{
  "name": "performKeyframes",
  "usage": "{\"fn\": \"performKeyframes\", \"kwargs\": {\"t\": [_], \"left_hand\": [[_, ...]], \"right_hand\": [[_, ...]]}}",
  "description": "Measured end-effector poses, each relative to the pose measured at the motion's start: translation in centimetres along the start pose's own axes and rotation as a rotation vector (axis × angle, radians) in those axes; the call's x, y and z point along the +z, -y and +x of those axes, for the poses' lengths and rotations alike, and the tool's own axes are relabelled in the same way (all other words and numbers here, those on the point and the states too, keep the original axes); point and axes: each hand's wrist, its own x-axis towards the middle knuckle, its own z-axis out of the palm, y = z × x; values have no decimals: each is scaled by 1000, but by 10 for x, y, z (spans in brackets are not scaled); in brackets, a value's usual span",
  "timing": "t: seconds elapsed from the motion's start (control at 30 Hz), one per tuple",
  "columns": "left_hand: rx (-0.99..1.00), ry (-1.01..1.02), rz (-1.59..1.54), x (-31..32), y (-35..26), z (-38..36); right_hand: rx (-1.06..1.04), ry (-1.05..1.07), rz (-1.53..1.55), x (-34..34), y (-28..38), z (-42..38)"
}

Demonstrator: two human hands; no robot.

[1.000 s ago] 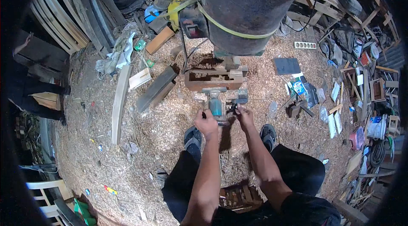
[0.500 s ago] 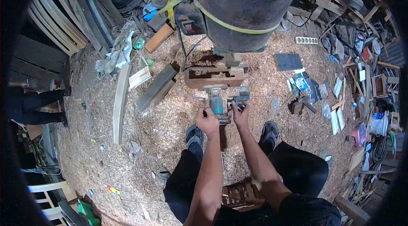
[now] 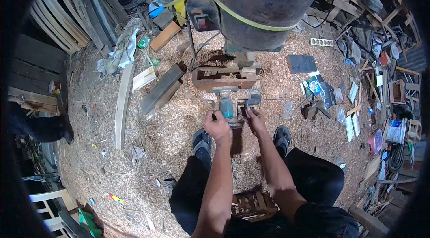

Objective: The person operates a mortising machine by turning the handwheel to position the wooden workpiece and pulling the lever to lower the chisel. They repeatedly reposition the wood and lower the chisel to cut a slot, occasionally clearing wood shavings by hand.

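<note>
A worn machine with a teal cylindrical part [image 3: 226, 107] stands on the floor between my feet. At the left of that part, my left hand [image 3: 217, 126] is closed, with something dark showing at its fingers. My right hand [image 3: 255, 122] is at the right side, its fingers curled in beside a dark metal block [image 3: 253, 99]. What lies between those fingers is too small to make out. Just beyond, a rusty metal frame with a long slot [image 3: 224, 84] is part of the machine. Over it hangs a large dark cylinder [image 3: 260, 14] wrapped with a yellow-green strap.
Wood shavings cover the floor [image 3: 148, 171]. A dark timber block [image 3: 163, 88] and a long pale board [image 3: 124, 108] lie to the left. Another person's leg [image 3: 40, 126] shows at far left. A power strip [image 3: 321, 42] and scrap lie right.
My right hand has shifted slightly, and its fingers look less tightly folded. My left hand keeps its hold. The other person's legs have changed position at far left. The view has shifted a little.
</note>
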Motion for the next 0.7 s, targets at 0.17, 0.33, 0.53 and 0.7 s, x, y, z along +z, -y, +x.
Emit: {"fn": "performKeyframes", "kwargs": {"t": [0.17,0.33,0.53,0.7], "left_hand": [[2,4,19,3,9,5],[-38,4,1,5,16,3],[-39,8,-33,5,10,2],[-18,-12,-49,5,6,4]], "right_hand": [[83,64,-189,-8,11,9],[-648,-299,-839,16,-8,4],[126,62,190,1,21,-2],[-35,44,-147,-7,4,22]]}}
